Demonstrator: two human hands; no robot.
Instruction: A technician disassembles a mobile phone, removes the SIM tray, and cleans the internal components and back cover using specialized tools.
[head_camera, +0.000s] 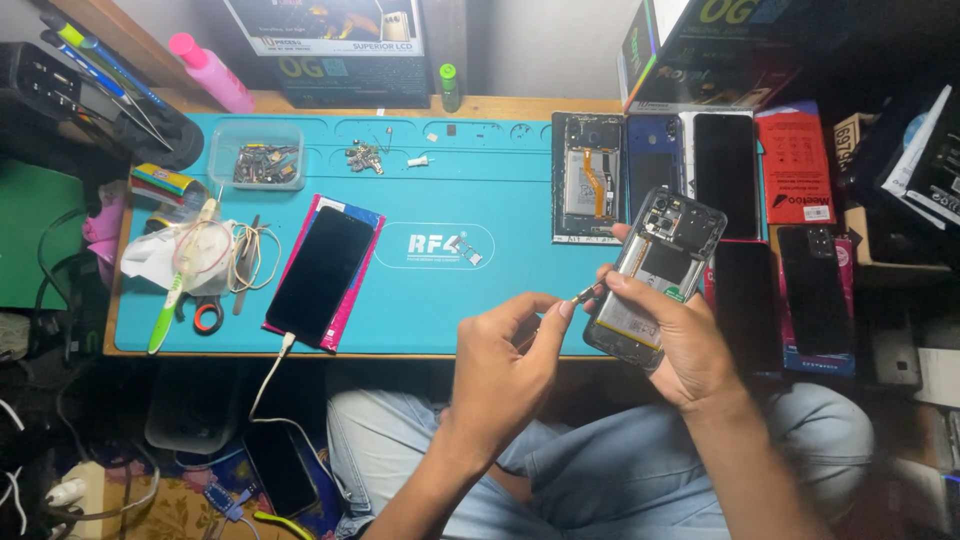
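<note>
1. The right hand (690, 345) comes up from the near right, wrist bent, and is clamped around an opened smartphone (655, 278) with its back cover off. The palm sits under the phone's near end, and the thumb lies across its left edge.
2. The left hand (505, 360) rises from near centre, with fingers curled and thumb and forefinger pinched together on a tiny metal part (584, 295), right at the phone's left edge. The two hands are nearly touching there.
3. What that little part is can't really be told, it's too small. The phone's near end is hidden by the right palm, and both forearms are cut off at the near edge.
4. The phone is held in the air over the near right edge of the blue repair mat (450, 290). Its long axis is tilted: the camera end points far and slightly right, and the battery end points near-left, insides facing up.
5. Another opened phone (588, 178) lies flat on the mat farther back, and a black phone (322, 272) on a cable lies to the left.
</note>
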